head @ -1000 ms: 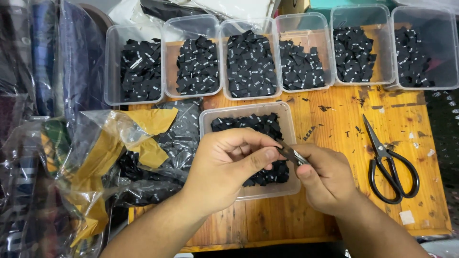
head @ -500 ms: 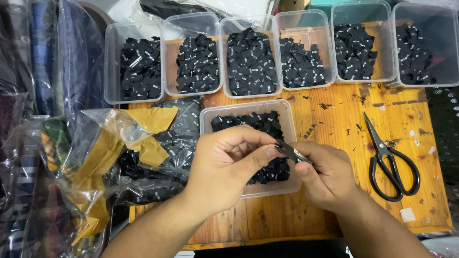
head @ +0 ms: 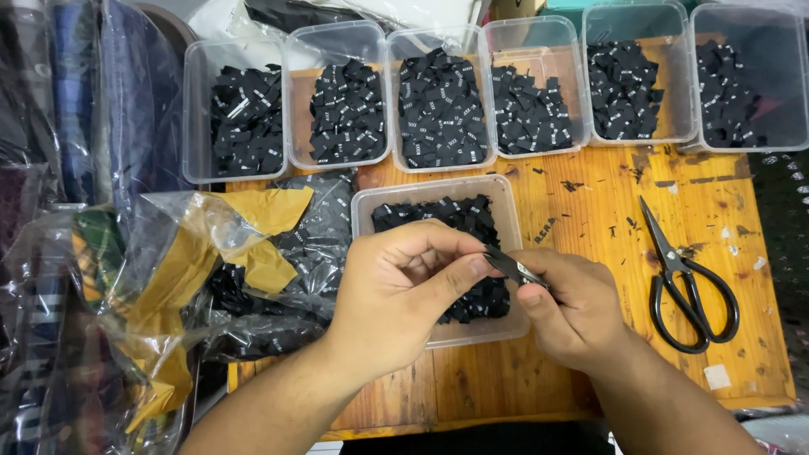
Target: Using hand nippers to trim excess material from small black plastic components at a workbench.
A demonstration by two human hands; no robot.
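Small black fabric label (head: pixel 497 259), pinched between both hands over the near clear tub (head: pixel 438 206).

Head view. Left hand (head: pixel 404 295) is curled, thumb pressed to forefinger on one end of the label. Right hand (head: pixel 573 307) is closed round a slim metal tool (head: pixel 524 271), apparently small snips or tweezers, its tip meeting the label; too small to tell which. Compared with a second ago, the hands sit in nearly the same spot and the grip looks unchanged: only slight finger shifts, so the work on this one label appears to be mid-step, not finished.

Surface: a worn orange wooden board (head: pixel 590 211), scratched and flecked with black trimmings. Beyond the hands, a row of clear tubs (head: pixel 337 42) filled with more black labels. Right of the right hand, black-handled scissors (head: pixel 687 282) lie flat, untouched. Left of the left hand, crumpled clear plastic bags (head: pixel 211 253) with yellow paper and loose labels; further left, bagged dark fabrics (head: pixel 76 109) stacked upright.
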